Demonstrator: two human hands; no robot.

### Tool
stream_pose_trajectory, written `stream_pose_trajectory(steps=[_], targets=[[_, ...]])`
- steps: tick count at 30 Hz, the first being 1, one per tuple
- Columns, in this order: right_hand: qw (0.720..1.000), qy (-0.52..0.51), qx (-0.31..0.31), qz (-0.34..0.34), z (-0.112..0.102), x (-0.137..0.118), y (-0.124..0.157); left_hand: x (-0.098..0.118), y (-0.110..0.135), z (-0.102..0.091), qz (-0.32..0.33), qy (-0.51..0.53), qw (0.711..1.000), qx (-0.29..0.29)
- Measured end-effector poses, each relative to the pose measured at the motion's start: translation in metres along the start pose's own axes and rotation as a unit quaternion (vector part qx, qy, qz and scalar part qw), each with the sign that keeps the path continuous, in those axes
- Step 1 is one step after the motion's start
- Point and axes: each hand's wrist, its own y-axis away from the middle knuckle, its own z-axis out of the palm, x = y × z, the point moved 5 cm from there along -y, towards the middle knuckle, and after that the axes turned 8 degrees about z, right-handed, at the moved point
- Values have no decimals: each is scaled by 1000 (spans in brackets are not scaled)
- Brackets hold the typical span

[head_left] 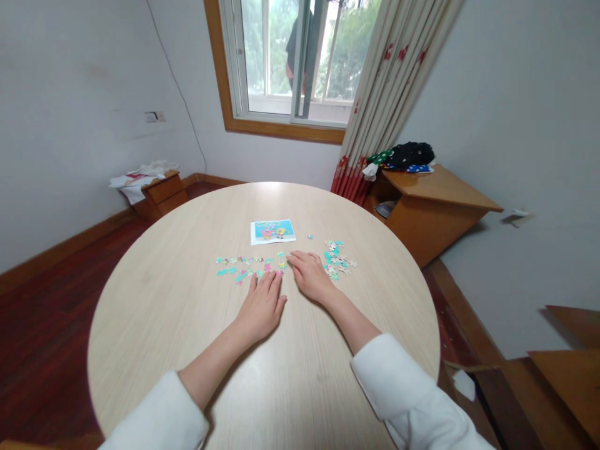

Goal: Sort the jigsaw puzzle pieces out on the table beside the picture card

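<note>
My left hand [262,304] lies palm down on the table with its fingers stretched out, the fingertips at the near edge of a loose spread of jigsaw pieces [227,271]. My right hand [309,273] rests just right of that spread, fingers extended and fingertips by the pieces. A heap of jigsaw pieces [334,257], some turquoise and some pale side up, lies beyond my right wrist. Behind both hands is a picture card [272,232] with a pink and a yellow cartoon figure on blue. What lies under my fingertips is hidden.
The round wooden table [154,300] fills the middle. One small piece [310,237] sits alone right of the card. A wooden cabinet [435,206] with cloths on top stands at the right, a small cabinet [165,194] at the left. A person [294,50] is outside the window.
</note>
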Motion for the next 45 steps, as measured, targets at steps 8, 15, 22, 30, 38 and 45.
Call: stream_pose_trajectory(steps=[8, 15, 22, 30, 38, 45], targets=[[996, -16, -75, -37, 11, -11, 5, -1, -2, 0, 11, 0, 1000, -18], [995, -26, -79, -62, 15, -15, 7, -4, -2, 4, 7, -13, 999, -38], [999, -33, -17, -29, 8, -3, -2, -3, -2, 1, 4, -45, 999, -27], [981, 99, 85, 144, 4, 33, -28, -5, -3, 2, -11, -34, 999, 1], [973, 98, 39, 205, 7, 46, -44, -3, -2, 4, -9, -25, 1000, -16], [991, 66, 17, 111, 1, 10, -23, -4, -2, 4, -3, -24, 999, -24]])
